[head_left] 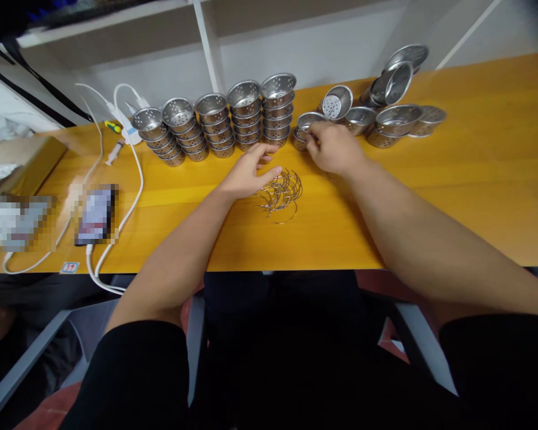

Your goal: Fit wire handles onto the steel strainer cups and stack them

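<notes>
My right hand (336, 149) is closed at the rim of a perforated metal cup (301, 138), which sits in a low stack on the table. My left hand (251, 173) hovers with fingers apart and nothing in it, between a tall cup stack (278, 113) and a loose pile of thin curved metal wires (281, 191). Its thumb reaches the near edge of the pile in view. Behind my right hand a tilted metal cup (336, 103) shows its holed base. Further right, loose cups (394, 122) lie and stand in a jumbled group.
Several more cup stacks (213, 125) stand in a row toward the left. A phone (96, 215) with white cables (138, 173), a small syringe (115, 153) and a cardboard box (40, 161) lie on the left side. A shelf divider (208, 48) rises behind the wooden table (484, 197).
</notes>
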The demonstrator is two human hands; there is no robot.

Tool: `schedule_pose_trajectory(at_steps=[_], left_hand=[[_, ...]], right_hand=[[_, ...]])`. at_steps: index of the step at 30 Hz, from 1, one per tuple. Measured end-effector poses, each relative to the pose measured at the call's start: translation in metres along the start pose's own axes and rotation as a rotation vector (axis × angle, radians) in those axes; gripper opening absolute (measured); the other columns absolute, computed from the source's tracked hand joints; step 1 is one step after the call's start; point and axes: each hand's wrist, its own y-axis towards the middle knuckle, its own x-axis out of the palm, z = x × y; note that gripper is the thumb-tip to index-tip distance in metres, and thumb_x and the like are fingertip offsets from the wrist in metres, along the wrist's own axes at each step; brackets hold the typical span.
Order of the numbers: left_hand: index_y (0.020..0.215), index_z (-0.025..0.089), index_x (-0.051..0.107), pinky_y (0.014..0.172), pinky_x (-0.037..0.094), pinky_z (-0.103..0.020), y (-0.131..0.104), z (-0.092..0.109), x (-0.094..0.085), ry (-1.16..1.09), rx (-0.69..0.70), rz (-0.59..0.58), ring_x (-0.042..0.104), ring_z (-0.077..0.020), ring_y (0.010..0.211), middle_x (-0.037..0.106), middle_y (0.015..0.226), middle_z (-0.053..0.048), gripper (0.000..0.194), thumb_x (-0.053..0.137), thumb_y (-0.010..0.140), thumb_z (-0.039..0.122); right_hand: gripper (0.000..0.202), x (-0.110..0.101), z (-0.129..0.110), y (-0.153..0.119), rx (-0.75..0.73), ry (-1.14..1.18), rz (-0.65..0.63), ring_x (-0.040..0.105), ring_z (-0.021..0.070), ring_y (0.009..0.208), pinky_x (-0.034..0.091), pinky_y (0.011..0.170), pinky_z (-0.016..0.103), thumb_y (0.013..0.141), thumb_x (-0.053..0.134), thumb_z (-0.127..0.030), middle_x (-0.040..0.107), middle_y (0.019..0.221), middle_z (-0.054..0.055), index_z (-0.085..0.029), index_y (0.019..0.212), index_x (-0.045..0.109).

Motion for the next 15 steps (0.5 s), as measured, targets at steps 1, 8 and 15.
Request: schedule_pose_trajectory(at_steps=[1,8,15], left_hand=[[0.164,0.022,0.074,0.127,0.077,-0.049,0.000,0.000,0.000,-0.006,0.003,-0.002,0.084,-0.0334,0.151,0.079,0.174,-0.020,0.055,0.086,0.114,0.039],[0.161,0.019,0.072,0.130,0.075,-0.051,0.001,-0.005,0.001,-0.046,0.031,-0.004,0.085,-0.0330,0.149,0.078,0.172,-0.021,0.056,0.085,0.112,0.044],[0.161,0.023,0.072,0.130,0.074,-0.051,-0.001,-0.005,-0.001,-0.036,0.013,-0.015,0.084,-0.0327,0.150,0.078,0.173,-0.019,0.056,0.083,0.111,0.046]], right_hand=[[0.042,0.001,-0.001,0.001,0.002,-0.018,-0.002,0.080,0.0566,0.141,0.060,0.127,0.080,0.127,0.053,-0.066,0.088,0.151,0.023,-0.034,0.124,0.080],[0.047,0.004,-0.008,-0.001,-0.018,-0.029,0.030,0.082,0.0519,0.126,0.068,0.110,0.077,0.128,0.052,-0.070,0.091,0.141,0.018,-0.037,0.125,0.084],[0.049,-0.016,0.002,-0.004,-0.026,0.138,0.210,0.070,0.0491,0.155,0.058,0.136,0.068,0.132,0.054,-0.077,0.083,0.164,0.018,-0.038,0.145,0.081]])
